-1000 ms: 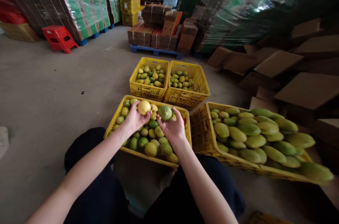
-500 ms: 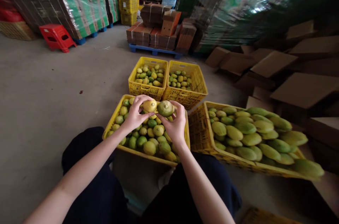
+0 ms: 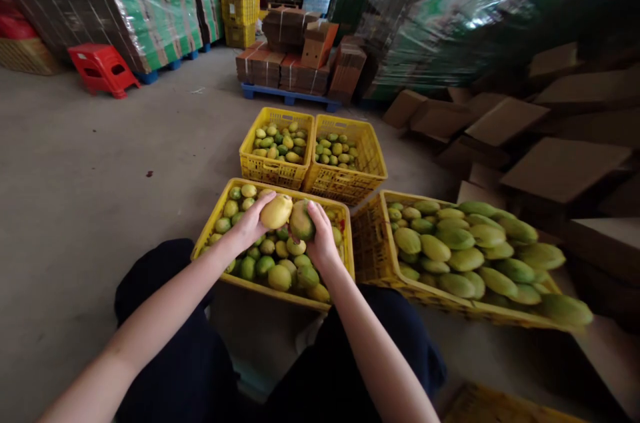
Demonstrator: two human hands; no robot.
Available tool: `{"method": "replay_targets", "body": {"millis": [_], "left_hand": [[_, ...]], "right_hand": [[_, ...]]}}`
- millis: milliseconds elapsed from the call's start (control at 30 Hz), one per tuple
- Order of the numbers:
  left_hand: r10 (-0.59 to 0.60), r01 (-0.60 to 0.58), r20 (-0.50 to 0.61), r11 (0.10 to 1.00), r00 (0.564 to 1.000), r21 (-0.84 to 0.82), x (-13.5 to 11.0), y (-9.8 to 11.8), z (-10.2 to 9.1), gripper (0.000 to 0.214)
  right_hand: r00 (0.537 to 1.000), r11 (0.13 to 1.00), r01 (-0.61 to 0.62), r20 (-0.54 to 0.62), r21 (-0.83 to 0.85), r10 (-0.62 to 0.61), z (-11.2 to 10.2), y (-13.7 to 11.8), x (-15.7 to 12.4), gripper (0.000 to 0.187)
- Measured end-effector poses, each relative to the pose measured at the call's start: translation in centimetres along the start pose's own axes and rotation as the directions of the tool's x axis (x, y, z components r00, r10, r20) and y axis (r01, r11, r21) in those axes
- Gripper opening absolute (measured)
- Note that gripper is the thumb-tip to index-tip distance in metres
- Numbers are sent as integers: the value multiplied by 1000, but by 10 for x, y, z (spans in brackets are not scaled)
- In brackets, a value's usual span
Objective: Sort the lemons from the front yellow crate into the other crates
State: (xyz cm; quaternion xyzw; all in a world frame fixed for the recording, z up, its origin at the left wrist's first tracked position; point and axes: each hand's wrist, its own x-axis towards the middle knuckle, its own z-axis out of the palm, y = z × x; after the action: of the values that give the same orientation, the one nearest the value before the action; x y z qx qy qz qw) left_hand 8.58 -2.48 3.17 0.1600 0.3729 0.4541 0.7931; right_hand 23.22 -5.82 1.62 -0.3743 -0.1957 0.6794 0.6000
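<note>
Held above the near yellow crate [image 3: 283, 294] are two lemons, side by side. My left hand [image 3: 253, 219] is closed around a yellow lemon [image 3: 277, 211], its side turned upward. A green lemon [image 3: 301, 221] with a yellowish patch is in the grip of my right hand [image 3: 323, 236], thumb on its top. Below both hands, green and yellow lemons [image 3: 279, 277] fill the crate. My hands and wrists hide part of them.
Two more yellow crates [image 3: 273, 175] of lemons stand just beyond. On the right, another crate [image 3: 373, 236] is heaped with greenish-yellow fruit [image 3: 465, 258]. Cardboard boxes [image 3: 565, 166] lie past it. A red stool [image 3: 103, 69] and a blue pallet [image 3: 290, 96] with flattened cartons are farther off.
Both hands have lowered slightly towards me and turned the lemons, so their sides show instead of their ends. The grips stay closed; the view has shifted a little.
</note>
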Motion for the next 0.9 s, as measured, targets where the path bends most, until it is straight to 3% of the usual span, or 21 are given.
{"method": "replay_targets", "body": {"millis": [167,333,533,700,800,900], "left_hand": [[-138,136,-2,977,990,-161,6,-7,-4,32],[-85,89,26,954,996,-287,7,-3,-2,27],[-42,49,139,998,989,-44,4,7,4,35],[-60,55,61,995,996,79,14,17,-7,41],[-168,175,-49,964,985,201,16,-2,-26,38],[-323,352,-143,874,936,334,7,-44,-54,25]], "right_hand": [[969,956,-248,31,157,246,4,3,3,42],[984,953,-179,52,243,171,2,-5,4,54],[983,975,-133,149,178,107,3,-12,-2,63],[987,970,-114,136,213,87,1,-26,-4,60],[994,962,-48,105,268,21,-4,-38,-1,56],[999,950,12,44,311,-27,-10,-47,3,50]]}}
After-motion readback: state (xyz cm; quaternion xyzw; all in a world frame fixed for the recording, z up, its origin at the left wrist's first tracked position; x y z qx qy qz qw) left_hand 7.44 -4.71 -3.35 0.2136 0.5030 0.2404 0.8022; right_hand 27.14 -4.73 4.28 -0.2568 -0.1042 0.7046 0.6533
